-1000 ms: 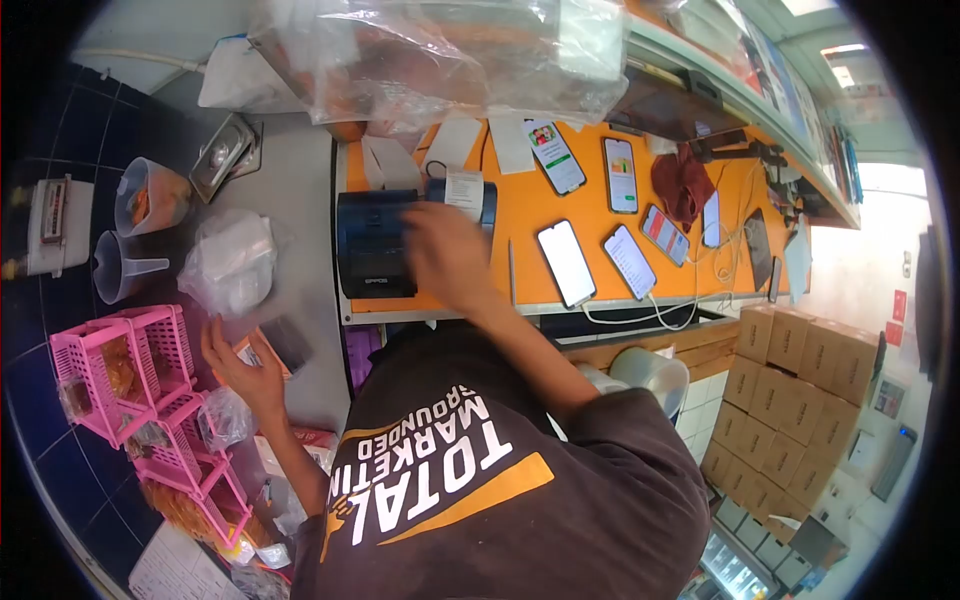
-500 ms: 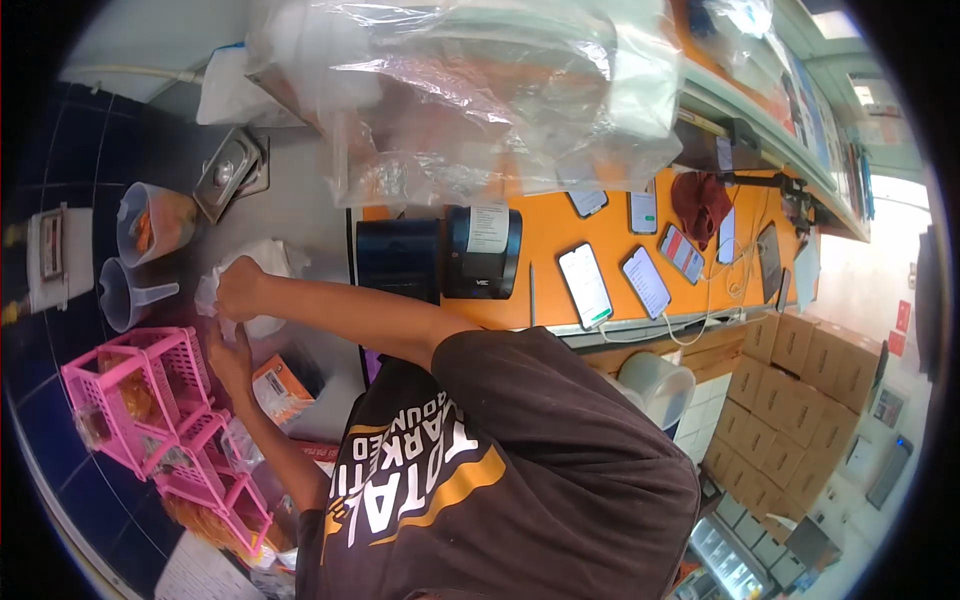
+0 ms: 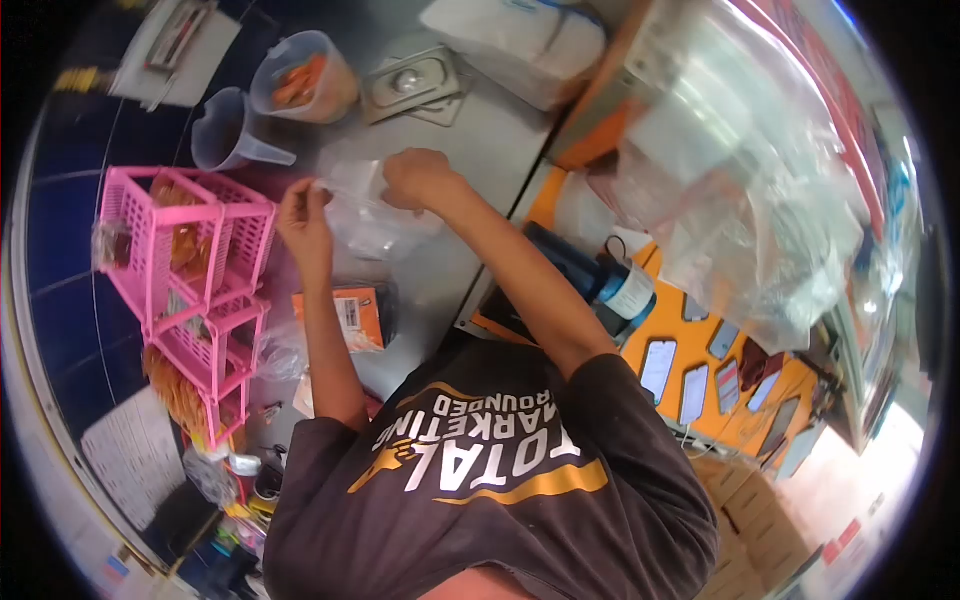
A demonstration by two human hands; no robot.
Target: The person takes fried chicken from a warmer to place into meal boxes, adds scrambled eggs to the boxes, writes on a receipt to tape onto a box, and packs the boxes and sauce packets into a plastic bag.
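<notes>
A thin, translucent white plastic bag (image 3: 372, 228) hangs between my two hands over the grey metal counter (image 3: 490, 150). My left hand (image 3: 306, 215) pinches the bag's left edge between thumb and fingers. On the other side, my right hand (image 3: 420, 180) is closed in a fist at the bag's upper right, its fingertips turned down and partly hidden. Something pale shows by the right knuckles; I cannot tell whether it is part of the bag. Just below the bag lies an orange box (image 3: 358, 318) with a white label.
Left of my hands stands a pink basket rack (image 3: 210, 200) with packaged food. Behind are a jug with orange pieces (image 3: 305, 85), another plastic jug (image 3: 225, 130) and metal lids (image 3: 410, 85). To the right, several phones (image 3: 657, 368) lie on an orange table below large plastic bags (image 3: 750, 170).
The view has turned, so the counter now sits nearer the middle. My hands have moved apart, and the plastic bag is spread between them.
</notes>
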